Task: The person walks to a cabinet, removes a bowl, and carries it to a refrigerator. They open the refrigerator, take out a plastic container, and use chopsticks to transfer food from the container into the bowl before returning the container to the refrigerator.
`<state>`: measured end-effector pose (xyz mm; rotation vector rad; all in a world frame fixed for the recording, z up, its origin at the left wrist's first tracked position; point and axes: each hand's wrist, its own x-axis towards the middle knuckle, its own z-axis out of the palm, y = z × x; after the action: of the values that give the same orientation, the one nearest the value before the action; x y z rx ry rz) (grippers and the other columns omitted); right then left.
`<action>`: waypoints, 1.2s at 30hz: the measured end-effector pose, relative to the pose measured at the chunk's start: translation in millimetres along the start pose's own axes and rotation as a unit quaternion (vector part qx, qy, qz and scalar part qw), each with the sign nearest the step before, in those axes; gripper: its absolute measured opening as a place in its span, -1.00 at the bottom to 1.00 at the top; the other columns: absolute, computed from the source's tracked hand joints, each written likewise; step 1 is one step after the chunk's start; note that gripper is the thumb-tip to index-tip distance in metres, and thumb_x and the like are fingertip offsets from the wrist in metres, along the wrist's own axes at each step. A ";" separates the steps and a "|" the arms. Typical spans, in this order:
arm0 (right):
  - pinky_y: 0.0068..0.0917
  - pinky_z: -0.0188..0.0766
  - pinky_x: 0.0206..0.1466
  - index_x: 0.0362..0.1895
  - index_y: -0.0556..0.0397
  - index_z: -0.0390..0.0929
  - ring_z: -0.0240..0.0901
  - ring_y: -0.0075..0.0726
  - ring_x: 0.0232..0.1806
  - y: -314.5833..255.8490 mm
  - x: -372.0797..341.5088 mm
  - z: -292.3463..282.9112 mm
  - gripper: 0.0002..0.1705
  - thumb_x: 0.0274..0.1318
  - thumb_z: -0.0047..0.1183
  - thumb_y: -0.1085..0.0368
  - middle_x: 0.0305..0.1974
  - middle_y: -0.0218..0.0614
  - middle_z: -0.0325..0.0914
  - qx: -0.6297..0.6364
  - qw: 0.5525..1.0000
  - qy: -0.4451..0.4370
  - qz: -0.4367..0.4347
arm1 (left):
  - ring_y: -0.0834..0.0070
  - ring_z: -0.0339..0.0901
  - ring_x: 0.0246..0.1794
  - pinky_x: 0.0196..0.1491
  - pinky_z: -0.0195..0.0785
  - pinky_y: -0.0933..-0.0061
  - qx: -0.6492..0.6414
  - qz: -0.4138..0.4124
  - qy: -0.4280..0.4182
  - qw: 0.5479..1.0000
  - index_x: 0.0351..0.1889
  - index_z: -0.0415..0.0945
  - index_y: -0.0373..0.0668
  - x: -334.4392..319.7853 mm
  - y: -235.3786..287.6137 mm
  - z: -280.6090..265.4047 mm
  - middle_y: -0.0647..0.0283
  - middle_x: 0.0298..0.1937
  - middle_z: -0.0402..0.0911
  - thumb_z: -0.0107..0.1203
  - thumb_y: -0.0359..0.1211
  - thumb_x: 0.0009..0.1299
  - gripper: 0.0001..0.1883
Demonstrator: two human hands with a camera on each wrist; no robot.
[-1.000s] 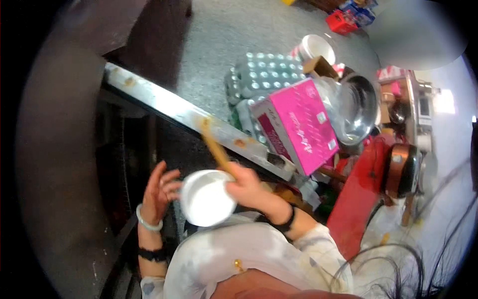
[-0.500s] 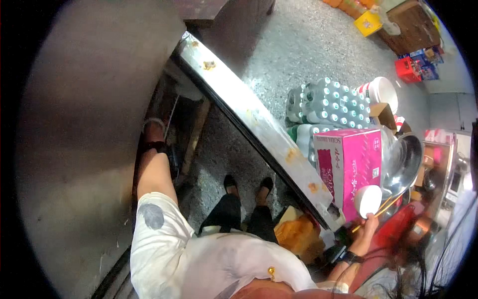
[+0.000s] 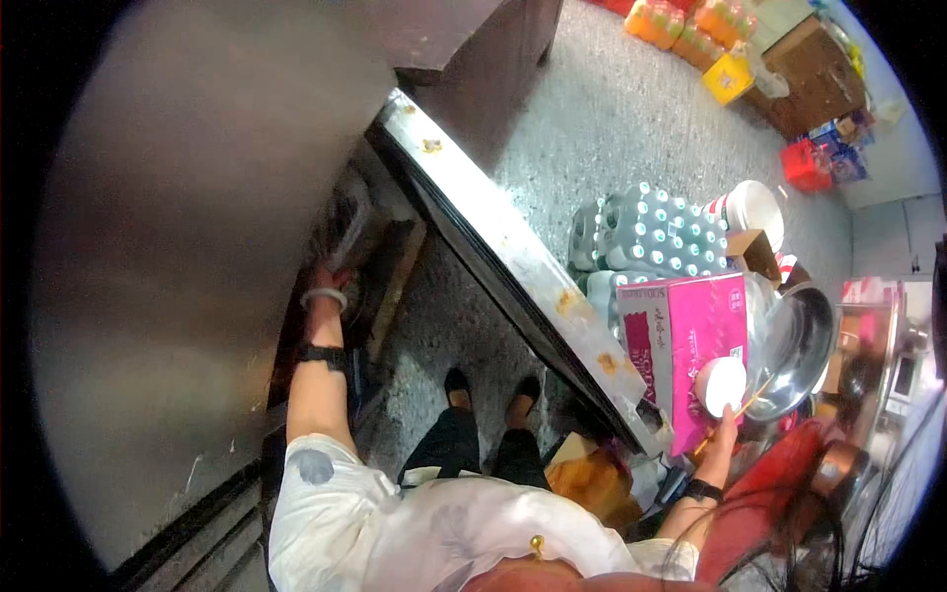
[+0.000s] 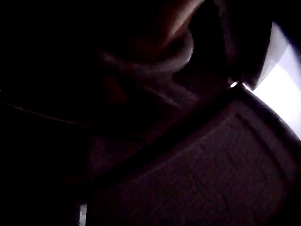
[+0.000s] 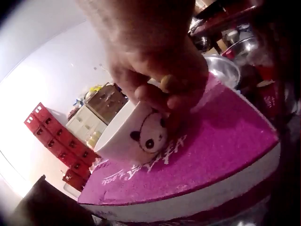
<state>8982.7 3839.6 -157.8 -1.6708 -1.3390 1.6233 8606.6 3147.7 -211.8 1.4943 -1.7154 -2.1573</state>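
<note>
Head view, and from here the right hand [image 3: 725, 439] is curled on the white bowl [image 3: 725, 383] and chopsticks [image 3: 758, 397] over the pink box [image 3: 695, 316], best held level while the left hand [image 3: 327, 277], well left of the box, reaches into shadow, its grip beyond my telling.

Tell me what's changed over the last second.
The right hand carried the round white bowl rightward to the pink cardboard box; the left hand moved leftward from beside the bowl. The right hand still holds the bowl and thin yellow sticks.
</note>
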 end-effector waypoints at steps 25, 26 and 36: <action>-0.71 0.05 -0.79 -0.40 0.09 0.38 0.12 -0.68 -0.82 -150.3 -346.4 70.0 -0.88 -0.07 -0.01 0.35 -0.70 -0.51 0.27 0.025 0.828 -0.558 -0.048 | 0.78 0.17 -0.62 -0.58 0.02 0.66 0.231 0.302 -0.560 0.736 -0.58 0.40 -0.32 -410.4 58.6 -30.0 0.50 -0.63 0.32 -0.20 -0.56 0.13 -0.86; -0.70 0.06 -0.79 -0.41 0.09 0.38 0.12 -0.68 -0.83 -155.0 -338.1 55.2 -0.90 -0.08 -0.01 0.36 -0.71 -0.50 0.27 0.039 0.845 -0.530 -0.061 | 0.78 0.18 -0.62 -0.58 0.04 0.67 0.237 0.293 -0.572 0.728 -0.56 0.42 -0.34 -424.5 58.6 -18.5 0.49 -0.63 0.33 -0.21 -0.57 0.13 -0.85; -0.30 0.35 -0.46 -0.41 0.10 0.43 0.40 -0.18 -0.53 -199.0 -352.9 24.9 -0.86 -0.19 -0.03 0.41 -0.49 -0.16 0.40 -0.124 0.674 -0.269 -0.677 | 0.65 0.41 -0.39 -0.34 0.32 0.59 0.253 0.363 -0.684 0.580 -0.25 0.45 -0.26 -480.9 -43.2 104.3 0.27 -0.33 0.52 0.03 -0.39 0.21 -0.82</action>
<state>8953.3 3616.0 179.6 0.1311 -2.2614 0.9011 8822.5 3496.2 63.8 -1.4693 -2.4970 -2.1928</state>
